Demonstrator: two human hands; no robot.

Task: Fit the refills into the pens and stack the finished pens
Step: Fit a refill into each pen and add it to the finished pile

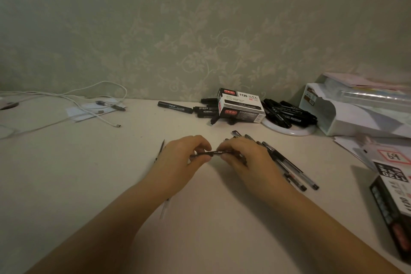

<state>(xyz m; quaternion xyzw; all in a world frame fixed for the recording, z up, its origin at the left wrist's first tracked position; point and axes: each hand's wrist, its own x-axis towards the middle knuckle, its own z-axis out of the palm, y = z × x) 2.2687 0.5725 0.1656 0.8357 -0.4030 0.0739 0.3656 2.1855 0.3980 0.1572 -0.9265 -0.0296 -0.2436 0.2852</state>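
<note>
Fingers (pixel 205 145) of the left hand (pixel 182 158) curl round one end of a slim black pen (pixel 213 153), and the right hand (pixel 242 155) pinches the other end, so both are holding it level just above the desk (pixel 111 173), dead centre of the view. By my reading it's light and stiff but thin and slick, so a grip close to the joint should keep the halves in line. At 3 o'clock, touching the right hand, lies the row of clear gel pens (pixel 289 167). At 9 o'clock, a loose refill (pixel 160 151) pokes out beyond the left wrist. Room to work looks good toward 6 o'clock. Up at 12 to 1 o'clock, markers (pixel 175 107) and a marker box (pixel 241 104) crowd the wall, well apart from the hands. At 4 o'clock another box (pixel 391 196) sits by the desk edge
</note>
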